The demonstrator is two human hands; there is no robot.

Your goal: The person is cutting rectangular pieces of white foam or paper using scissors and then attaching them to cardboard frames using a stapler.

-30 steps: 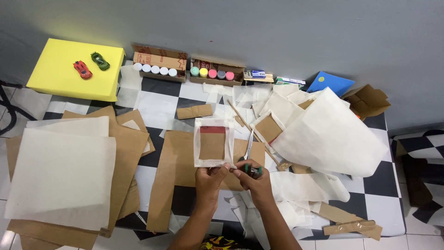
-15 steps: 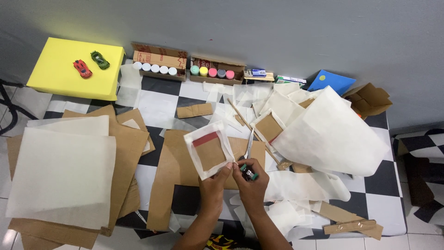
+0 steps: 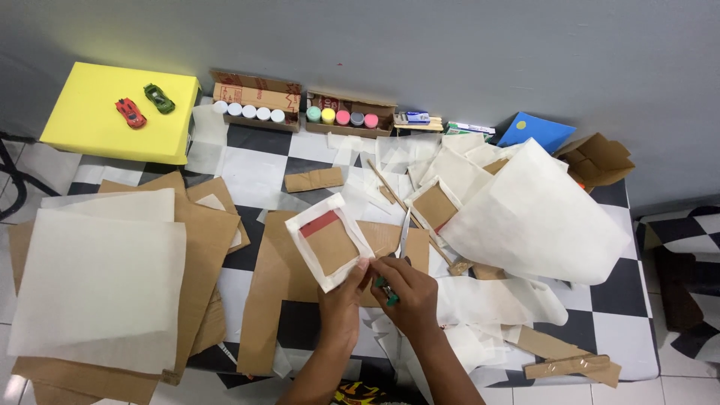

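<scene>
My left hand [image 3: 341, 300] holds the lower edge of a small cardboard panel [image 3: 328, 241] that is wrapped in white paper and has a red strip near its top. The panel is tilted to the left. My right hand [image 3: 406, 291] grips scissors [image 3: 401, 240] by their green handles, blades pointing away from me, right beside the panel's right edge. Both hands hover over a large brown cardboard sheet [image 3: 285, 300] on the checkered surface.
A yellow block [image 3: 97, 127] with two toy cars [image 3: 142, 105] sits far left. Two cardboard boxes of paint pots [image 3: 296, 112] line the wall. White paper sheets [image 3: 97, 277] lie left, crumpled paper [image 3: 540, 217] right, plus cardboard scraps [image 3: 566, 364] and a blue sheet [image 3: 544, 131].
The wrapped panel has turned from square-on to tilted left. My right hand with the scissors has moved in closer to its right edge.
</scene>
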